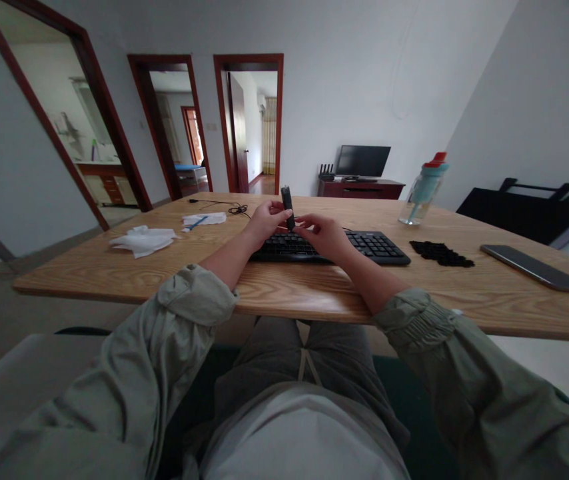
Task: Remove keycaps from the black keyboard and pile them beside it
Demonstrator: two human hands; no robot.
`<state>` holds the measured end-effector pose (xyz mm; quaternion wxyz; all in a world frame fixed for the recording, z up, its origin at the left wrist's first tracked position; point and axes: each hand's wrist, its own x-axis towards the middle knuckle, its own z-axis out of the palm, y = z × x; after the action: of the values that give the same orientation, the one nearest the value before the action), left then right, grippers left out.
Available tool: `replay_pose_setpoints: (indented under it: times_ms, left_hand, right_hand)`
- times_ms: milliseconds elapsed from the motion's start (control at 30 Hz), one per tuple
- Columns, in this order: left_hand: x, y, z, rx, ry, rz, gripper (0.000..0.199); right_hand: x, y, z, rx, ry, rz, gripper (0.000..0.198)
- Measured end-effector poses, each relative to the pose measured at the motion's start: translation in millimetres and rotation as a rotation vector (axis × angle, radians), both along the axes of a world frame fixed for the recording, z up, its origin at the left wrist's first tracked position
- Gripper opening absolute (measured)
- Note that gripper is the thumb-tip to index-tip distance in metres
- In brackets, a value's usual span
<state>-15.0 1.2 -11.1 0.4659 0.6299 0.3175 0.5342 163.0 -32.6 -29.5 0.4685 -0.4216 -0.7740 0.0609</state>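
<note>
My left hand (267, 221) grips a slim black bar (288, 208), shaped like a space bar keycap, and holds it nearly upright above the keyboard. My right hand (323, 233) is closed in a pinch close to the bar's lower end; what lies between its fingertips is hidden. Under both hands lies a black keyboard (380, 248), partly covered by the hands. Right of it, small black pieces that look like loose keycaps (442, 254) form a flat pile.
Crumpled white tissues (143, 241) lie at the left, with a blue stick (197, 222) on another tissue behind. A coiled black cable (238, 209) rests farther back. On the right are a water bottle (423, 190) and a dark phone-like slab (537, 268). The wooden table's edge (304, 308) is near me.
</note>
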Motion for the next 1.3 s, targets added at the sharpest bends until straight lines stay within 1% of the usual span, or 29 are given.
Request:
replay_pose_setpoints:
  times_ms: [133, 267, 400, 533, 700, 900, 1067, 1167, 1300]
  left_hand:
    - [1.8, -3.9, -0.1, 0.008, 0.021, -0.074, 0.026]
    - [2.6, -4.9, -0.1, -0.008, -0.019, -0.141, 0.024]
    - [2.7, -6.1, -0.6, 0.074, -0.003, -0.114, 0.03]
    - [3.4, -7.3, -1.3, 0.11, 0.047, -0.101, 0.03]
    - [3.3, -6.3, -2.5, 0.074, 0.019, -0.098, 0.032]
    - [0.6, -4.3, -4.3, 0.038, -0.005, -0.149, 0.039]
    - [-0.7, -3.7, -4.4, 0.036, 0.008, -0.172, 0.04]
    - [3.0, -4.6, -4.3, 0.046, 0.037, -0.155, 0.038]
    - [9.2, -6.8, -4.2, 0.018, 0.073, -0.164, 0.034]
  right_hand:
    - [1.1, 4.8, 0.5, -0.052, 0.198, 0.045, 0.037]
    - [1.8, 8.5, 0.8, -0.149, 0.298, 0.124, 0.042]
    - [1.0, 5.4, 3.5, -0.238, 0.344, 0.182, 0.048]
    - [0.2, 0.8, 6.8, -0.261, 0.399, 0.183, 0.05]
    - [0.5, -0.5, 8.1, -0.246, 0.403, 0.169, 0.05]
    - [2.6, -3.3, 8.0, -0.245, 0.407, 0.171, 0.047]
    - [4.0, -0.6, 5.1, -0.225, 0.388, 0.176, 0.044]
    - [3.4, 6.8, 0.7, -0.137, 0.381, 0.131, 0.038]
    - [1.0, 13.4, -3.9, 0.0, 0.316, -0.001, 0.033]
